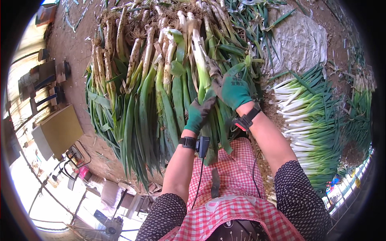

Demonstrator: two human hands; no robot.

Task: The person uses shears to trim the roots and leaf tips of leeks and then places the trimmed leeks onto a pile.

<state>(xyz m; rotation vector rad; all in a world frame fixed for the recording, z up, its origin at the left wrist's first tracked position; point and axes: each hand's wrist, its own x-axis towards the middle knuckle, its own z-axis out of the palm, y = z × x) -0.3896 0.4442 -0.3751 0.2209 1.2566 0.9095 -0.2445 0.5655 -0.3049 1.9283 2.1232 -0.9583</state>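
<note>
In green work gloves with dark palms, both my hands are over a big heap of unpeeled green onions point(146, 80), their roots pointing away from me. My left hand point(200, 114) is wrapped round the leafy part of one green onion point(200, 54), whose pale stem points up and away. Close beside it on the right, my right hand point(235, 89) has its fingers closed on the outer leaves of the same green onion, where the stem turns green. A brownish strip of leaf shows at those fingertips. The fingertips themselves are partly hidden.
On the right lies a long row of cleaned green onions point(307, 128) with white stems. Beyond it is a crumpled pale sheet point(299, 40), with loose leaves beside it. A yellowish box point(60, 130) stands at the left. My checked apron point(229, 176) borders the heap.
</note>
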